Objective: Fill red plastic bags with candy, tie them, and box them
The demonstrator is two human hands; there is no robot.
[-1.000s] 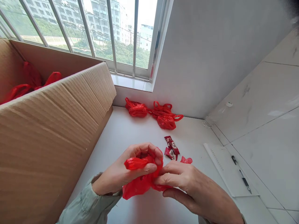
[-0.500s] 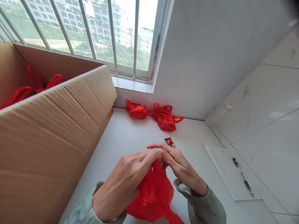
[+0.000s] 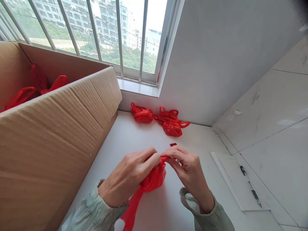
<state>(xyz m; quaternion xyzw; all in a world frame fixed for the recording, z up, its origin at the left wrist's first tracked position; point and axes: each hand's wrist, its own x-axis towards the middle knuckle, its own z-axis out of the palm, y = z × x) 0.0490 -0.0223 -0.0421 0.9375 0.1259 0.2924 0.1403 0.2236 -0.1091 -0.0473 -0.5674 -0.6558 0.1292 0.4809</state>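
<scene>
My left hand [image 3: 127, 176] and right hand [image 3: 190, 170] meet just right of the box [image 3: 60, 128], low over the white counter [image 3: 134, 141], and between them I hold a red bag [image 3: 154, 178]. My left fingers [image 3: 149, 157] are curled and pressed close together over the top of the bag, with the thumb and forefinger pinching its crumpled plastic. The thumb and forefinger of my right hand pinch the same top edge from the other side. The tips of both hands are almost touching, and my other right fingers are bent in behind. The body of the bag bulges under my fingertips. A loose tail of it hangs down toward my left sleeve [image 3: 96, 211], near the box's lower corner.

A small dark red wrapper [image 3: 173, 145] peeks out just past my right fingers, on the side away from the box. Most of it is hidden, so I cannot tell what it is.

Two knotted bags lie beyond the box's far corner, against the wall. One [image 3: 141, 115] is nearer the box and the other [image 3: 172, 124] lies just beside it, further from the box. More red bags [image 3: 21, 94] lie inside the box. Well away from the box to its right, a white sheet [image 3: 231, 179] lies with a pen [image 3: 251, 189] at its outer edge.
</scene>
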